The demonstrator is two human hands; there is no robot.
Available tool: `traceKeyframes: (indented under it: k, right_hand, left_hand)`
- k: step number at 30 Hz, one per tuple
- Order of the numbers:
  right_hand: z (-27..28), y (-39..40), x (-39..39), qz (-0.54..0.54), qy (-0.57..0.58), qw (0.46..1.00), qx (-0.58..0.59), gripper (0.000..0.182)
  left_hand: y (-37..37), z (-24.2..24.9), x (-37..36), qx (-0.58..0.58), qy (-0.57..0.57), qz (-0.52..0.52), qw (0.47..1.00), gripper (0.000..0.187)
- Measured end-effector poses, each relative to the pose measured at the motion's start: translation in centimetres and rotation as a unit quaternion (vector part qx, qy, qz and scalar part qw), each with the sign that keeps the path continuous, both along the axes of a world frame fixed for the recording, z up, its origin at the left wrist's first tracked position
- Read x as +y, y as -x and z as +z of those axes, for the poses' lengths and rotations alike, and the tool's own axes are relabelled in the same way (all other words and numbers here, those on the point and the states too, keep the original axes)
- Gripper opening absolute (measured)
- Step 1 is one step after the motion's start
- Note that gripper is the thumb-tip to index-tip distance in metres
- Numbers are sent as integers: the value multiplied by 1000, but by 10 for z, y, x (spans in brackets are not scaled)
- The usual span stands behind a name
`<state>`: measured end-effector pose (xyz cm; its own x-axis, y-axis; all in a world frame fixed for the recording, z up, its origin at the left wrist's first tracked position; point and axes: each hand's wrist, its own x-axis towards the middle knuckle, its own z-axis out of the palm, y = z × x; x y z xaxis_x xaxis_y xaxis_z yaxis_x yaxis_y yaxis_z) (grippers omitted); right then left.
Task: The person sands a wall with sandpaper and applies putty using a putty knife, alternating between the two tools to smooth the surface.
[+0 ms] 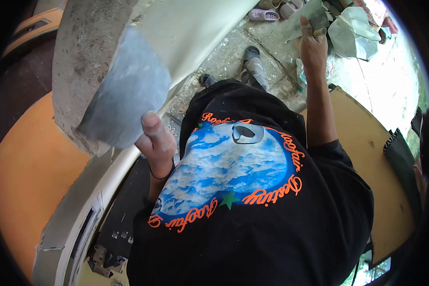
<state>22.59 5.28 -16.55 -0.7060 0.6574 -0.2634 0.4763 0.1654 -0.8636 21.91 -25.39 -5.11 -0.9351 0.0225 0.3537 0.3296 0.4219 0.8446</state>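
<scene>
My left hand [156, 140] pinches the lower edge of a thin grey sheet [128, 88], its thumb lying over the face. The sheet is slightly blurred, with a darker lower corner, and overlaps a rough grey concrete surface [78, 57] behind it. Pale dust or paste marks the thumb. Farther off at the upper right, my right hand [314, 50] is closed around a scraper [314, 19] with a flat grey blade and a brownish handle end. Part of that tool is hidden by the fingers.
A smooth cream surface [186, 28] runs along the upper left, beside an orange wall [24, 181]. My feet stand on a stained floor [279, 71]. Lilac clogs [263, 15] and a whitish sack [355, 33] lie beyond. A yellowish board [357, 176] is at right.
</scene>
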Motion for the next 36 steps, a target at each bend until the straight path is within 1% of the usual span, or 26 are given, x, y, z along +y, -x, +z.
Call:
traceKeyframes:
  k: [1,2,3,4,5,6,7,8,9,10,11,12,13,14,15,17,18,20,22,27,29,31,32,33,35,36]
  right_hand:
    - [5,8,-10,-12,-46,998,39,35]
    - [13,19,-30,-20,-16,994,104,37]
    - [28,32,-49,-22,-40,983,178,37]
    - [44,44,-47,22,35,996,84,38]
    - [60,59,-56,-83,-161,979,-95,61]
    - [16,88,-38,-42,7,987,155,49]
    - [48,95,-49,-97,-66,977,179,46]
    - [38,116,-45,-103,-66,949,290,46]
    - [43,124,-56,-128,-51,941,308,44]
    - [35,132,-66,-105,-26,946,304,44]
    - [60,119,-92,-85,33,914,395,47]
    - [53,116,-112,-105,-61,923,365,42]
    - [50,99,-133,-65,-20,927,369,50]
    - [48,77,-168,-59,-10,930,363,52]
    - [52,53,-202,-37,-46,935,350,55]
    - [34,11,-269,88,-49,945,311,74]
    - [26,-6,-291,148,-56,940,303,80]
    - [25,-13,-303,172,-56,940,290,83]
    - [28,-1,-292,140,-63,937,312,79]
    - [40,58,-210,67,-79,942,319,70]
    - [39,90,-159,-1,-57,924,377,64]
    - [42,119,-99,-36,-18,921,387,60]
    - [26,142,-68,-45,55,914,399,61]
    - [11,165,-37,-54,129,902,409,61]
    - [29,187,29,-114,32,910,397,64]
    - [31,200,59,-119,81,892,429,64]
  left_hand:
    - [3,13,-18,58,-11,31,998,68]
    - [6,26,-36,115,-17,64,991,67]
    - [9,37,-47,147,-8,89,985,65]
    - [12,48,-59,178,2,115,977,64]
    - [15,60,-71,208,13,142,968,63]
    - [19,61,-79,192,54,165,966,63]
    - [20,58,-80,176,95,189,961,62]
    - [19,57,-83,194,85,181,960,62]
    - [18,57,-86,45,92,161,982,56]
    - [19,50,-87,-20,91,138,986,53]
    - [20,44,-88,-85,94,116,985,50]
    - [20,32,-92,-24,172,88,981,47]
    - [19,28,-91,38,248,61,966,44]
    - [16,32,-91,57,238,46,969,44]
    - [12,34,-88,57,266,16,962,43]
    - [10,37,-84,71,288,-25,955,42]
    - [11,37,-84,46,300,-21,952,43]
    - [12,39,-82,38,305,-25,951,44]
    - [13,38,-80,10,353,11,936,46]
    - [20,28,-73,7,328,83,941,50]
    - [24,26,-64,1,321,114,940,51]
    - [32,23,-52,-10,395,170,903,53]
    - [37,20,-48,9,449,186,874,52]
    - [39,18,-44,12,450,186,874,52]
    - [38,17,-40,-3,393,289,873,52]
    - [39,15,-40,13,388,291,874,51]
